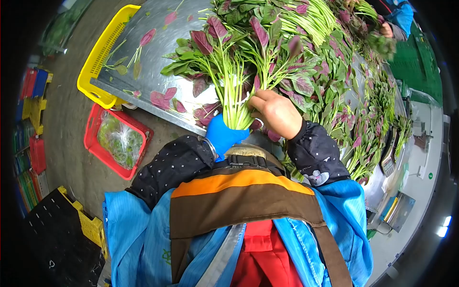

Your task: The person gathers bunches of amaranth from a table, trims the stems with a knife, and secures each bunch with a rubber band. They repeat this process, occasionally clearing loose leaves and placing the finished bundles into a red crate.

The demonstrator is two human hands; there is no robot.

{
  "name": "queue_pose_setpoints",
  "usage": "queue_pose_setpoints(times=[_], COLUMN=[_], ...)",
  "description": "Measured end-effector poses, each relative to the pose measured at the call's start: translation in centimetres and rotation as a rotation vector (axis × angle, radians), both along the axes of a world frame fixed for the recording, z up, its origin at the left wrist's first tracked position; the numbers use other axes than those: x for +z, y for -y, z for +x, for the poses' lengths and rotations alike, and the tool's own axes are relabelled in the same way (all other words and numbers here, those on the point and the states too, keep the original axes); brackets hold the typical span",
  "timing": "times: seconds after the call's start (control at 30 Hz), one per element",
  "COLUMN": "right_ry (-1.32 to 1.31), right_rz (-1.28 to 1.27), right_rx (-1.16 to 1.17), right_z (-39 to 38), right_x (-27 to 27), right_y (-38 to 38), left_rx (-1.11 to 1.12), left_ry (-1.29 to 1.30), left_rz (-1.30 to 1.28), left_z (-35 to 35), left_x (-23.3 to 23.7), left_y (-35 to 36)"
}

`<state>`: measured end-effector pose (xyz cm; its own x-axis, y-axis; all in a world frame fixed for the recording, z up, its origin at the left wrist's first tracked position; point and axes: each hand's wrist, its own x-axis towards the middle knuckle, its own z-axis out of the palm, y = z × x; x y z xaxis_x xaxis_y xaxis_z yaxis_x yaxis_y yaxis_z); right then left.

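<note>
looks like bunching: left hand (224, 135) and right hand (276, 114) grips both closed on amaranth bunch (229, 71) stems; next needs ends evened.

Both clenched: left hand (222, 135), right hand (276, 113)

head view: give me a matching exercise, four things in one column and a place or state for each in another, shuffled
Things
1. left hand
2. right hand
3. red crate
4. yellow crate

Place or state
a. on the floor, holding a bag of greens
b. bare, fingers curled on the stems
c. at the far left end of the metal table
d. in a blue glove, gripping the stems from below

Pairs: 1-d, 2-b, 3-a, 4-c
</note>
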<state>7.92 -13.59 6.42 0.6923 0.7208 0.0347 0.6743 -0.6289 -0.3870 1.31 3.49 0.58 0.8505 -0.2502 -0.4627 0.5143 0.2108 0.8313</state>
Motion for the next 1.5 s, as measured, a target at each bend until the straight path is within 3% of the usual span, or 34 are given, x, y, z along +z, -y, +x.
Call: queue_pose_setpoints(times=[0.23,0.47,0.57,0.63,0.67,0.7,0.77,0.8,0.83,0.87,0.9,1.03,1.17,1.33,1.43,1.5], right_ry=[0.163,0.226,0.161,-0.082,-0.351,-0.621,-0.905,-0.979,-1.013,-0.411,-0.078,-0.938,-1.016,-1.04,-1.241,-1.547], right_rz=[0.062,-0.001,-0.014,0.086,0.146,0.205,0.199,0.168,-0.083,-0.421,-0.636,0.501,0.622,0.712,0.634,0.974], right_rx=[-0.022,0.264,0.256,0.203,0.28,0.352,0.348,0.265,-0.041,-0.197,-0.27,-0.661,-0.565,-0.499,-0.566,-0.649], right_z=[-0.7,0.9,0.5,-1.7,-2.5,-2.8,-2.3,-1.6,-1.0,-1.1,-1.5,-1.5,-2.8,-3.5,-2.5,-2.0], right_x=[0.0,0.1,0.3,1.0,1.7,2.4,3.0,3.1,3.2,2.1,1.2,-2.0,-7.6,-5.9,-6.8,-6.5], right_y=[-1.6,-1.7,-2.0,-2.4,-2.2,-1.5,1.6,3.7,5.4,6.8,7.8,5.3,0.7,-0.5,0.6,0.0], left_rx=[0.025,-0.083,-0.114,-0.119,-0.111,-0.108,-0.1,-0.119,-0.134,-0.149,-0.164,-0.182,-0.168,-0.326,-0.362,-0.358], left_ry=[-0.016,-0.023,0.006,0.121,0.496,0.293,-0.111,-0.158,-0.17,-0.182,-0.191,-0.272,-0.202,-0.183,-0.099,-0.022], left_rz=[-0.012,0.006,0.01,0.009,0.135,0.045,-0.134,-0.15,-0.155,-0.16,-0.164,-0.192,-0.237,-0.228,-0.183,-0.153], left_z=[0.2,0.1,0.4,0.3,0.3,-0.2,0.2,0.3,0.4,0.5,0.6,0.7,0.4,0.9,1.1,0.8], left_x=[0.4,0.2,0.2,-0.4,-2.0,-3.3,-1.4,-1.4,-1.3,-1.1,-0.9,-0.8,-2.2,-2.4,-2.4,-2.3], left_y=[-0.1,-0.4,-0.8,-1.1,-1.1,-1.0,-0.9,-0.9,-0.9,-0.8,-0.8,-0.9,-1.1,-1.9,-1.3,-0.9])
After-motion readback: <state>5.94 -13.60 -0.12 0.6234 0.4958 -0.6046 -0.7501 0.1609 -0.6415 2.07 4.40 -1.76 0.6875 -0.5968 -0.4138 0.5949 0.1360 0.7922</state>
